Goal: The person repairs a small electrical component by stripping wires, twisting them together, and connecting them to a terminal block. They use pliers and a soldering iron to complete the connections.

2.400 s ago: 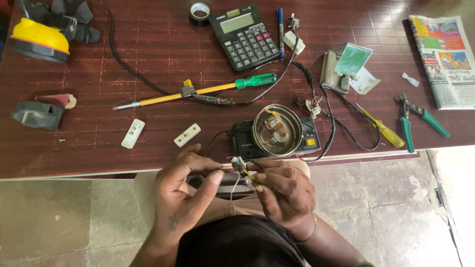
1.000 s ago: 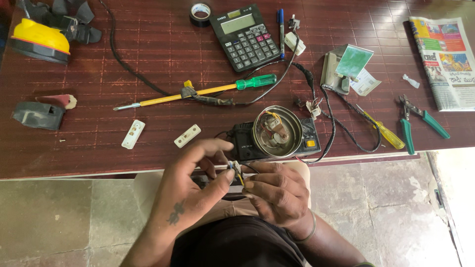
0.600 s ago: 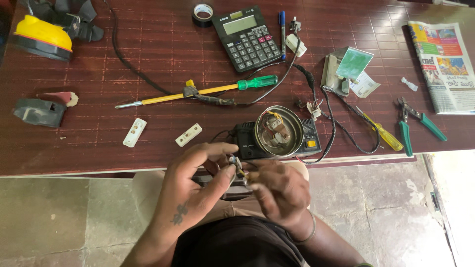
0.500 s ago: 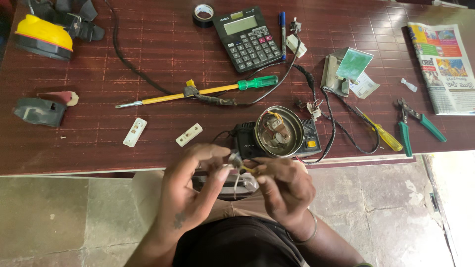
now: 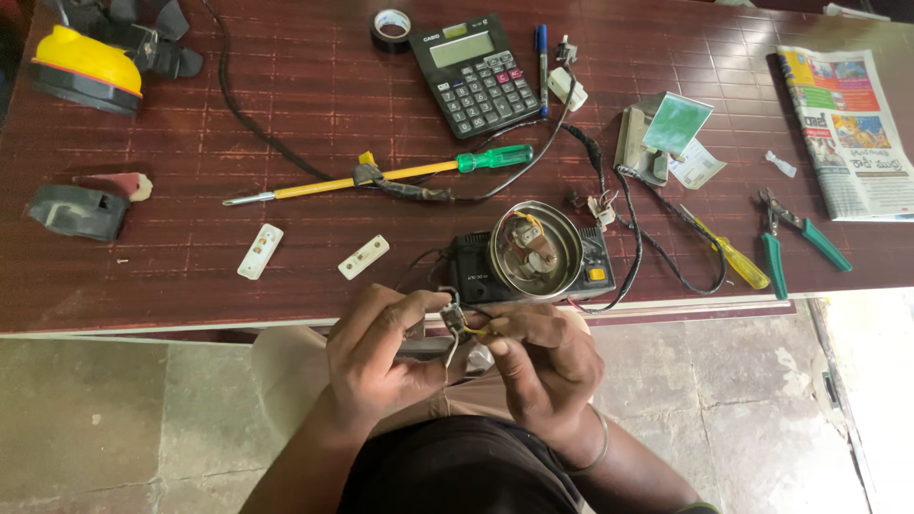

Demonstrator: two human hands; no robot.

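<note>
Dark red-brown table (image 5: 190, 286) across the upper frame, grey stone floor below; both hands meet at lower centre, just off the table's near edge.

Head view: the left hand (image 5: 381, 357) and right hand (image 5: 538, 366) are both clenched in pinches on a small metal wired part (image 5: 457, 328) held between them, over the lap. To do this well, I judge the left should keep the part braced while the right fingertips work the yellow lead with small, steady moves, without tugging wires running up to the black device (image 5: 528, 266) under a round metal housing (image 5: 535, 250). The part's long axis looks roughly vertical in frame; which end leads, I cannot tell. A green-handled screwdriver (image 5: 381, 174) lies well apart, higher up.
</note>
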